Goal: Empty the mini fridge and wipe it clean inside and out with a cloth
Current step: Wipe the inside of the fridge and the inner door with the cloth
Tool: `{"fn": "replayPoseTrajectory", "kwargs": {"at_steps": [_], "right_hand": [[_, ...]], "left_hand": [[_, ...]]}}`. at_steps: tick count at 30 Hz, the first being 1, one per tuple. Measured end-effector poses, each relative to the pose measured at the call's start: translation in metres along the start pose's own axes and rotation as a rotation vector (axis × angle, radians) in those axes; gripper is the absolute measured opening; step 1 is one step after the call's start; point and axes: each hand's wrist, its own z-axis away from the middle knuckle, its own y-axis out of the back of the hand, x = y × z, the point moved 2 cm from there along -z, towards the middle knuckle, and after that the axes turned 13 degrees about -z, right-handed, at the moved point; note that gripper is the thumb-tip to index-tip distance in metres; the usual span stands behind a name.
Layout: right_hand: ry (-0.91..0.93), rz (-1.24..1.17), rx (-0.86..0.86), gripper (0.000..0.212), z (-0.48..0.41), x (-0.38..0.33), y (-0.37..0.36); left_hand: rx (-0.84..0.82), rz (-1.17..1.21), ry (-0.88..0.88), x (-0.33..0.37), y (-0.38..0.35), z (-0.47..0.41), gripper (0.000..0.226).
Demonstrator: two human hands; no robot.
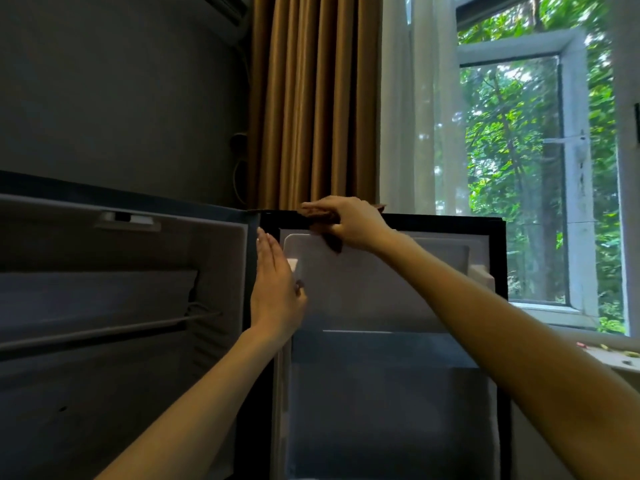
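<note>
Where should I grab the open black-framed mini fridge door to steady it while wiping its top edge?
On the black-framed door, probably the free vertical edge on the right, wrapped from the side: it is bare and farthest from the hinge. The left hand lies flat near the hinge side; the right hand holds the brown cloth on top.

The cloth (322,221) is a plain dark reddish brown. The fridge door (450,221) has a black frame around a white inner liner (363,289). The fridge cavity (104,244) is pale grey-white (greyer in shadow). The wall (121,98) is dark grey, the curtain (311,98) plain ochre and the sheer curtain (408,116) white. The window frame (576,168) is pale blue-white against green leaves (512,133).
</note>
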Motion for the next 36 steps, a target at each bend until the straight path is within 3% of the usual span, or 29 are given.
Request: {"fn": "replayPoseTrajectory", "kwargs": {"at_steps": [3,9,13,15,18,21,23,24,28,32,36], "right_hand": [[-0.021,0.001,0.009,0.038,0.024,0.030,0.034],[-0.063,0.052,0.238,0.041,0.109,0.103,0.114],[-0.032,0.027,0.355,0.036,0.133,0.127,0.128],[-0.010,0.043,0.412,0.032,0.128,0.123,0.121],[0.056,0.095,0.391,0.036,0.112,0.106,0.101],[0.092,0.148,0.273,0.046,0.101,0.094,0.096],[0.110,0.175,0.264,0.047,0.110,0.101,0.109],[0.109,0.161,0.312,0.045,0.120,0.112,0.116],[0.018,-0.106,0.640,0.052,0.169,0.162,0.114],[-0.086,-0.412,0.875,0.055,0.186,0.166,0.061],[-0.139,-0.428,0.998,0.050,0.198,0.169,0.038]], "left_hand": [[-0.002,-0.016,-0.003,0.000,0.003,0.001,0.094],[0.000,-0.028,-0.007,0.000,0.004,0.003,0.091],[-0.004,-0.029,0.059,0.004,0.004,0.005,0.093],[0.091,-0.133,0.065,0.012,0.004,0.009,0.090],[0.278,-0.232,-0.222,0.061,-0.004,0.032,0.082],[0.158,-0.108,-0.510,0.125,-0.029,0.069,0.057],[0.074,-0.054,-0.523,0.149,-0.043,0.085,0.029],[0.056,-0.047,-0.496,0.154,-0.050,0.088,0.023],[-0.028,-0.053,-0.403,0.160,-0.069,0.089,0.039],[-0.002,-0.036,-0.333,0.163,-0.073,0.089,0.014],[-0.022,-0.019,-0.317,0.165,-0.071,0.091,0.011]]}}
